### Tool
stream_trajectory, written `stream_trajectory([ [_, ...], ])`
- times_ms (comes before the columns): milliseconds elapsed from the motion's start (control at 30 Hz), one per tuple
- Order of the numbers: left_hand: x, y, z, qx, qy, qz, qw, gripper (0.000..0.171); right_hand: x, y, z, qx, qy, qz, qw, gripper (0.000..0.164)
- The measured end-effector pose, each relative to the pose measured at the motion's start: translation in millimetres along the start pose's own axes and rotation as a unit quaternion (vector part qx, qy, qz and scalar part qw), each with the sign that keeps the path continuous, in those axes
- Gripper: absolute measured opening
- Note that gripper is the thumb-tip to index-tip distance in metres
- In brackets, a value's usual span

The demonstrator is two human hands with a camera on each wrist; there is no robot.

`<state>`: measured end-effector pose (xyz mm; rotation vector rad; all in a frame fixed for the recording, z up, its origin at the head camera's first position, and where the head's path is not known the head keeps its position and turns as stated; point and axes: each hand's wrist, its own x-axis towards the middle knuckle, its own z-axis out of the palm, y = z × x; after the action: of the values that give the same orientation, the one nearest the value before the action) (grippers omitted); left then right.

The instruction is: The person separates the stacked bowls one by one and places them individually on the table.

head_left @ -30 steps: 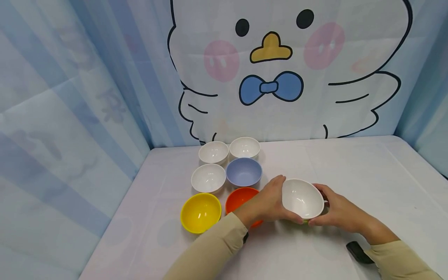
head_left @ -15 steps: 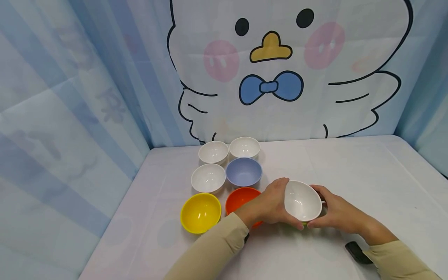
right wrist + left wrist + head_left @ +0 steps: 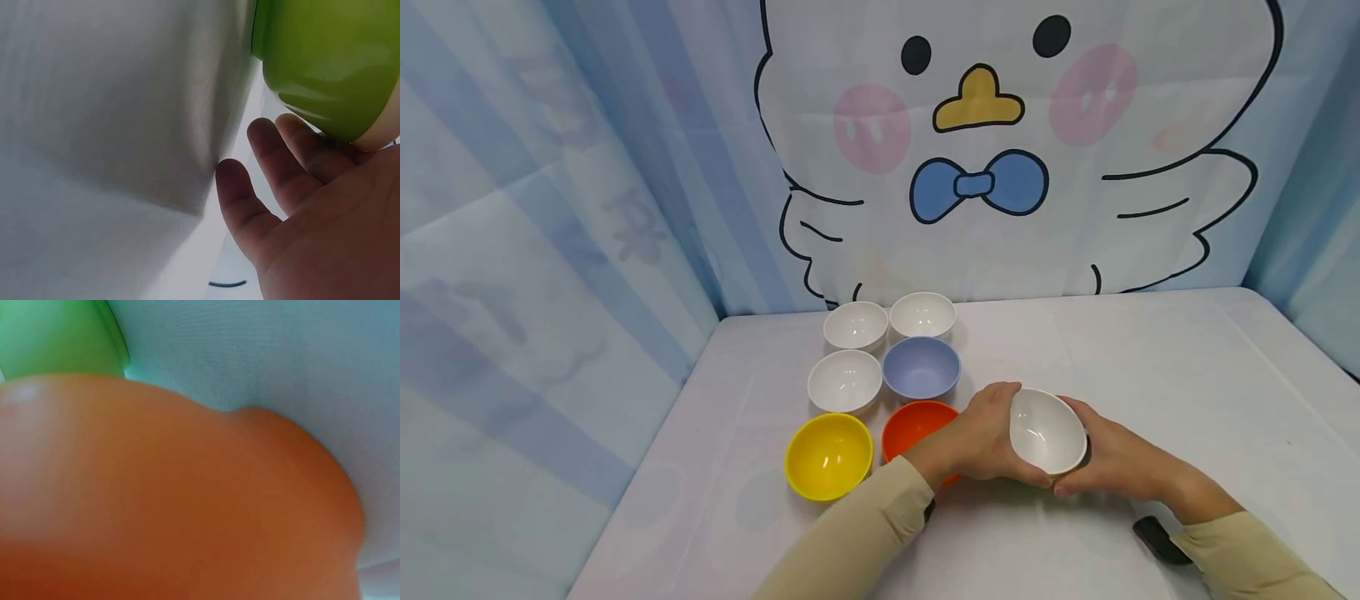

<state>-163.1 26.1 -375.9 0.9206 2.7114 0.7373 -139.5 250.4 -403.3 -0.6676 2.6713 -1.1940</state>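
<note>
In the head view, a round cup, white inside and green outside, is between my two hands. My left hand grips its left side, with the thumb at the near side. On the right side my right hand holds it with thumb and fingers, hiding most of the small handle. The right wrist view has the cup's green outer wall close to loosely spread fingers. An orange bowl lies partly behind my left forearm and fills much of the left wrist view.
Left of my hands are a yellow bowl, a blue bowl and white bowls in two columns with the orange one. White cloth covers the table. A printed curtain hangs behind.
The cup has turned slightly and shifted a little toward me. My right hand has moved slightly left, closing over the handle that showed earlier. The other bowls stay in place.
</note>
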Motion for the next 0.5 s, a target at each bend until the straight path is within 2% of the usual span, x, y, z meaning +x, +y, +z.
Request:
stream_trajectory([
  [133, -0.2, -0.9, -0.3, -0.008, 0.001, 0.002, 1.0000, 0.100, 1, 2, 1, 0.013, 0.000, -0.003, 1.000, 0.108],
  [333, -1.1, -1.8, -3.0, -0.047, 0.005, 0.002, 0.9989, 0.099, 1, 4, 1, 0.029, 0.010, -0.017, 0.999, 0.098],
  [500, -5.3, 0.0, -10.7, -0.074, 0.014, 0.014, 0.9971, 0.102, 0, 3, 3, 0.037, 0.016, -0.024, 0.999, 0.094],
])
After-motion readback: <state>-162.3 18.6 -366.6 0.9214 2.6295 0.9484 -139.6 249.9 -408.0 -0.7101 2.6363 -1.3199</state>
